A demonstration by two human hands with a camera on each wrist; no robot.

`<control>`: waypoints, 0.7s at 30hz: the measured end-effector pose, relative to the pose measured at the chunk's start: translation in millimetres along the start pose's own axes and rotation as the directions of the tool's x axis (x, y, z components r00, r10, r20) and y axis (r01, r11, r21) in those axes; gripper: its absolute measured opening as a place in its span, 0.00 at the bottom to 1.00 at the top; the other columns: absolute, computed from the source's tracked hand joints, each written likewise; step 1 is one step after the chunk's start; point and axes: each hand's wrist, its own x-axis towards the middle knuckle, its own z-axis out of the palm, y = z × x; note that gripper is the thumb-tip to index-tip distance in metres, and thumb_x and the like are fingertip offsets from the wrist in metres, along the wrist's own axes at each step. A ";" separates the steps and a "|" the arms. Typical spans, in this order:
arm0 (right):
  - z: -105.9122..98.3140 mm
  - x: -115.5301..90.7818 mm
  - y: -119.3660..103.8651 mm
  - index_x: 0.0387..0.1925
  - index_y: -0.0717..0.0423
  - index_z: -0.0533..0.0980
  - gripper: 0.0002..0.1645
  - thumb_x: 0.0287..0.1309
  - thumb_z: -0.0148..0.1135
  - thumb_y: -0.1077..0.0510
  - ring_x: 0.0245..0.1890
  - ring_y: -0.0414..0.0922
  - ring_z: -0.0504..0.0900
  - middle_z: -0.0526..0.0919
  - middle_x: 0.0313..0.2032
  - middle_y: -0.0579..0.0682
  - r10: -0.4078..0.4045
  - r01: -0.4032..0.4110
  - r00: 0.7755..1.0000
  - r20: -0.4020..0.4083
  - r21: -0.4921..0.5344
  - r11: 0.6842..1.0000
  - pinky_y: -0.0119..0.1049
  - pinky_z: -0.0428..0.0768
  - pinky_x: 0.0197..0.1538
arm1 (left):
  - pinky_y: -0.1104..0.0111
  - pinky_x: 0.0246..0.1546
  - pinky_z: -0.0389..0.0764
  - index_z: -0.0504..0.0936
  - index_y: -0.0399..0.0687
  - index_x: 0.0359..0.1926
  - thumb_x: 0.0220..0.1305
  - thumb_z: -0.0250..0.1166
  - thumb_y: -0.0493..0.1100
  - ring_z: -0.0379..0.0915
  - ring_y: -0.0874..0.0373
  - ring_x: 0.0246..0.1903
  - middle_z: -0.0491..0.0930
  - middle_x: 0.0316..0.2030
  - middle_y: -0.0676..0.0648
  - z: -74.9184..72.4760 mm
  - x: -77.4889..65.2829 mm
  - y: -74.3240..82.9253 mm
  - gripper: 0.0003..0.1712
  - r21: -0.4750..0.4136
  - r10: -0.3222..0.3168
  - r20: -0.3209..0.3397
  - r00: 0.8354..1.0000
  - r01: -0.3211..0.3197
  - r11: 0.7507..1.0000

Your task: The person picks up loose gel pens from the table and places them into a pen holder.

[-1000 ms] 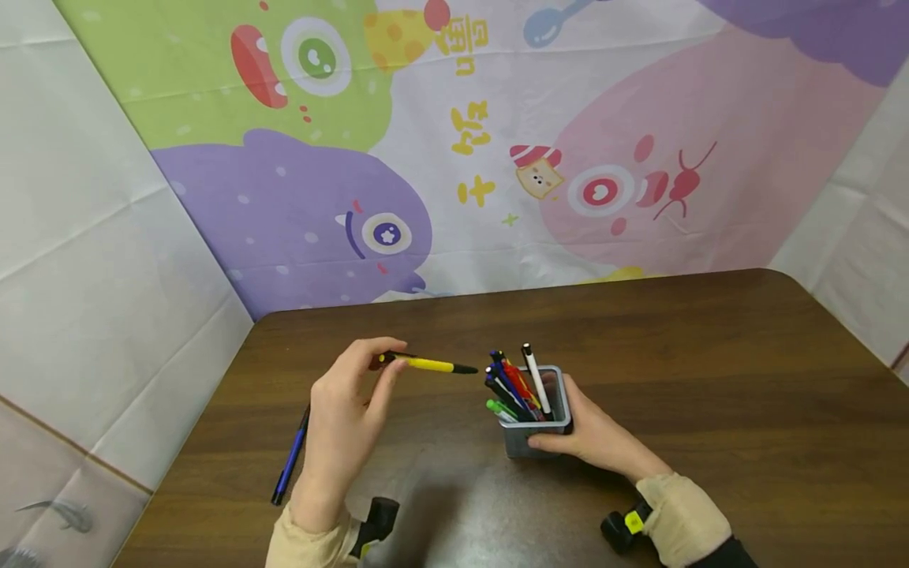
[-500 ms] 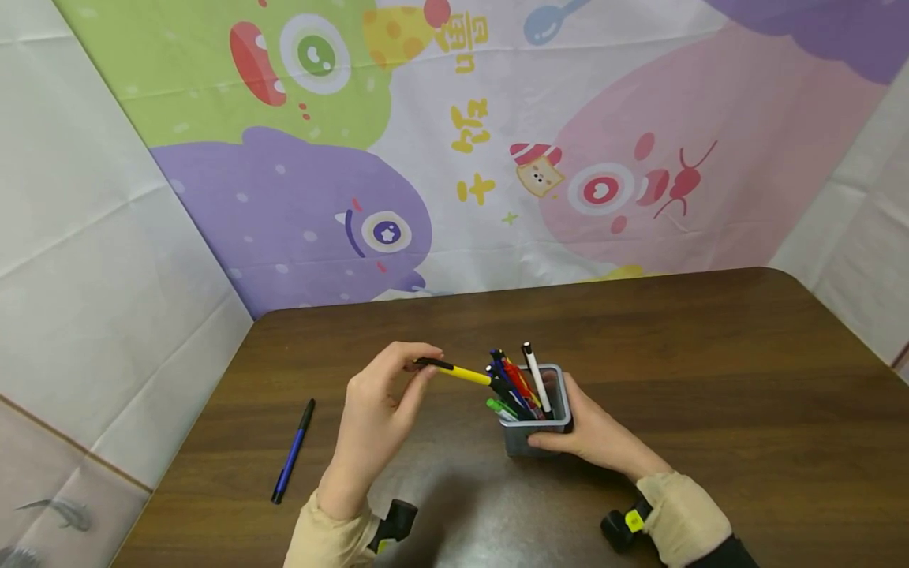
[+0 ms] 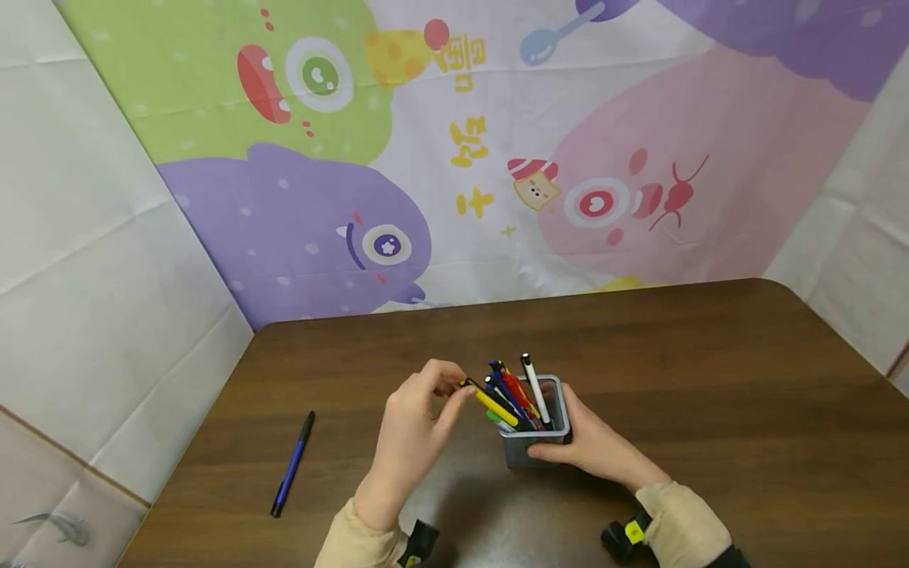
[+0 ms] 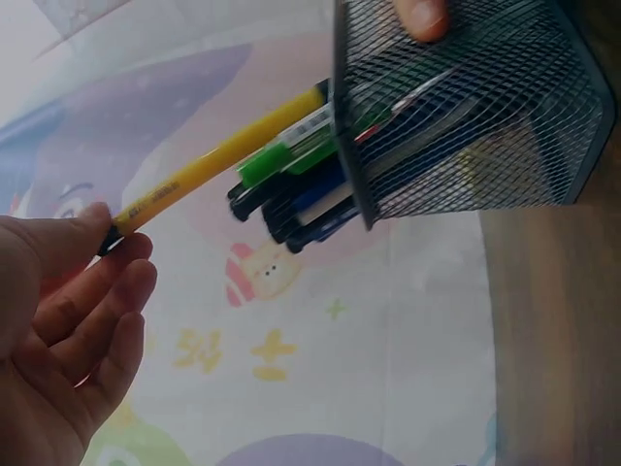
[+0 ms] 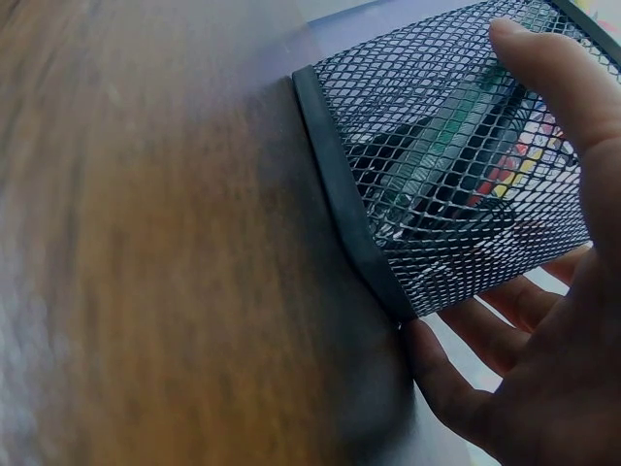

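Observation:
My left hand (image 3: 415, 430) pinches the rear end of a yellow pen (image 4: 209, 163) between thumb and fingers. The pen slants down to the right, its dark tip at the rim of a mesh pen holder (image 3: 536, 450). Around the holder's right side and front curls my right hand (image 3: 604, 442), the thumb across the mesh (image 5: 427, 165). Several pens stand in the holder, among them a white pen (image 3: 536, 388), a red pen (image 3: 518, 388) and a green pen (image 4: 267, 165). The fingers behind the holder are partly hidden in the head view.
A blue pen (image 3: 293, 465) lies on the brown wooden table (image 3: 675, 379), left of the left hand. A printed cloth (image 3: 483, 260) with cartoon figures hangs along the table's back edge. White sheets (image 3: 106, 237) hang at the sides.
The left hand has moved right and slightly down, bringing the yellow pen from beside the holder to its opening and tilting it downward. The right hand keeps its hold; the head view has tipped slightly.

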 end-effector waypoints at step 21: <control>0.4 1.0 -0.5 0.63 0.48 0.50 0.50 0.44 0.69 0.46 0.48 0.43 0.74 0.69 0.55 0.56 0.009 -0.010 1.000 0.020 0.028 1.000 0.45 0.72 0.51 | 0.72 0.29 0.71 0.79 0.52 0.30 0.52 0.66 0.38 0.68 0.70 0.25 0.78 0.26 0.58 11.3 -4.0 4.0 0.04 0.068 0.034 0.217 0.976 -0.050 0.996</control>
